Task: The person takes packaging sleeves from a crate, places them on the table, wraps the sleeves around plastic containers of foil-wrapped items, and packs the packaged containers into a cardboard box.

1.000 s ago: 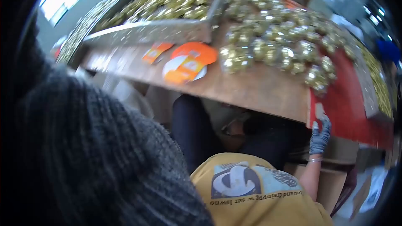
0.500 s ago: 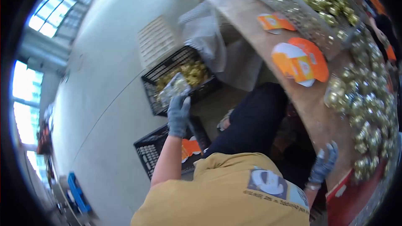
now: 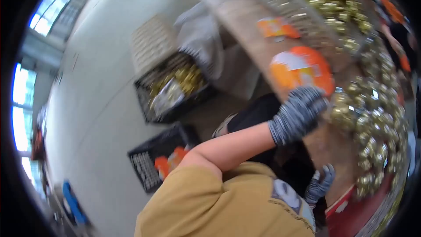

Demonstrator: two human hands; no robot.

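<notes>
My left hand (image 3: pixel 299 115), in a grey striped glove, is over the table (image 3: pixel 250 30), beside the orange and white cards (image 3: pixel 302 66). Its fingers point toward the gold balls in clear bags (image 3: pixel 372 127); they are blurred and bent down, and what is under them is hidden. Low at the table's near edge, my right hand (image 3: pixel 320 185), also gloved, has its fingers apart and nothing in them. A clear bag (image 3: pixel 169 96) lies on gold pieces in a black crate (image 3: pixel 164 115) on the floor.
Another black crate (image 3: pixel 142 166) holds orange cards (image 3: pixel 171 161). A pale crate (image 3: pixel 153 44) and whitish sheeting (image 3: pixel 199 39) are beyond. A grey-rimmed tray of gold balls (image 3: pixel 331 2) stands on the table. Another person's arm (image 3: pixel 394 44) shows at the right. A red surface (image 3: pixel 362 213) is at lower right.
My left hand has let go of the clear bag in the black crate and moved right, over the table by the orange cards. My right hand remains low at the table edge.
</notes>
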